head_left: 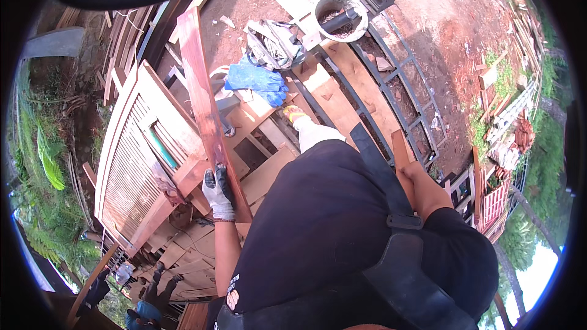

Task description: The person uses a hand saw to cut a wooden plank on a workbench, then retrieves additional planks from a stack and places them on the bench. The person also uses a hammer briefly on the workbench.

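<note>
A long reddish-brown plank (205, 98) slants along the left of my body, running away from me. My left hand (218, 192), in a grey glove with dark fingertips, grips this plank near its close end. On the other side, my bare right hand (418, 182) is closed around a short brown wooden piece (401, 151), whose lower part my fingers and arm hide. Left of the plank lies a pale slatted wooden panel (137, 159), with a green strip (163, 145) on it.
Blue gloves (258, 82) and a grey bag (275, 46) lie ahead on boards. Beyond them stands a white bucket (340, 17) beside a dark metal frame (406, 88). Stacked timber (131, 30) fills the far left. Another person (147, 311) shows at lower left.
</note>
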The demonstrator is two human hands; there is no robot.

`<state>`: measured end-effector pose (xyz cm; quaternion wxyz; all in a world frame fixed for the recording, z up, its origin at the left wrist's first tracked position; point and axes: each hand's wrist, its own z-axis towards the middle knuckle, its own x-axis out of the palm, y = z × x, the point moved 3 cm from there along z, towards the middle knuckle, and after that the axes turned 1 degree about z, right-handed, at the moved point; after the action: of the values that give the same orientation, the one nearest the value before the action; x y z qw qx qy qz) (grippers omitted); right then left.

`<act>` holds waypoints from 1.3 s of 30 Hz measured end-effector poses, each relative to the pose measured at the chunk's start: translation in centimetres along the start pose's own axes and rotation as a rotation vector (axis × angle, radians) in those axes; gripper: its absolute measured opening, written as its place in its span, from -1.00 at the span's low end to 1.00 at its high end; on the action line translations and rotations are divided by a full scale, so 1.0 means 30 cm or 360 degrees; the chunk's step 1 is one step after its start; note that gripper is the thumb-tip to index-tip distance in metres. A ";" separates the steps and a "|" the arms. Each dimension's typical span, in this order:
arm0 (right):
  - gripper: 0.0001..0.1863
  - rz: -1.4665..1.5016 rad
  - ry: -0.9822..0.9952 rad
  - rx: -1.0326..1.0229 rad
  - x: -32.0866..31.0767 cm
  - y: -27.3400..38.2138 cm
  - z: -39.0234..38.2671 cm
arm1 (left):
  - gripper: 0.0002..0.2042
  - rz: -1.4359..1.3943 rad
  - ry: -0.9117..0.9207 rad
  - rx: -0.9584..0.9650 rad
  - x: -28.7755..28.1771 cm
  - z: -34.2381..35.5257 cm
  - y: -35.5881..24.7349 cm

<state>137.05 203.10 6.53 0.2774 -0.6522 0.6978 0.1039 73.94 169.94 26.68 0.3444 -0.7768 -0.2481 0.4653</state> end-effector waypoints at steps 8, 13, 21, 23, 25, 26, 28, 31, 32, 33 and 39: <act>-0.41 0.0365 0.0030 -0.0488 -0.020 -0.058 -0.095 | -0.74 -0.0199 0.0317 0.0115 0.262 -0.020 0.012; -0.43 0.0249 -0.0069 -0.0432 0.040 -0.123 -0.160 | -0.62 -0.0023 0.0440 0.0066 0.401 -0.106 0.176; -0.34 0.0890 0.0087 0.0094 0.273 -0.389 -0.016 | -0.52 0.1027 0.0756 0.0411 0.561 -0.042 0.393; -0.24 0.1022 0.0112 0.0185 0.260 -0.427 0.041 | -0.52 0.0978 0.0880 0.0376 0.693 -0.011 0.321; -0.21 0.1139 0.0035 0.0165 0.321 -0.481 0.123 | -0.55 0.1066 0.1022 0.0282 0.894 0.017 0.180; -0.20 0.1196 -0.0030 0.0135 0.329 -0.506 0.187 | -0.54 0.1092 0.1072 0.0250 1.027 0.027 0.119; -0.22 0.1071 -0.0271 0.0063 0.301 -0.570 0.304 | -0.38 0.0470 0.1267 0.0222 1.319 0.091 0.104; -0.20 0.1788 0.0287 0.0178 0.213 -0.546 0.343 | -0.41 0.0748 0.1337 0.0373 1.566 0.185 -0.088; -0.20 0.1878 0.0225 0.0253 0.257 -0.567 0.355 | -0.42 0.0849 0.1403 0.0394 1.663 0.171 -0.153; -0.21 0.1845 0.0090 0.0266 0.292 -0.578 0.385 | -0.43 0.0881 0.1451 0.0437 1.796 0.140 -0.234; -0.16 0.2107 -0.0093 0.0724 0.461 -0.610 0.466 | -0.39 0.1369 0.1588 0.0759 2.374 0.233 -0.355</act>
<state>158.34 196.06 -8.25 0.3042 -0.0125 0.9450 0.1198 98.63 229.16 -6.79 0.3633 -0.8301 0.3780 0.1899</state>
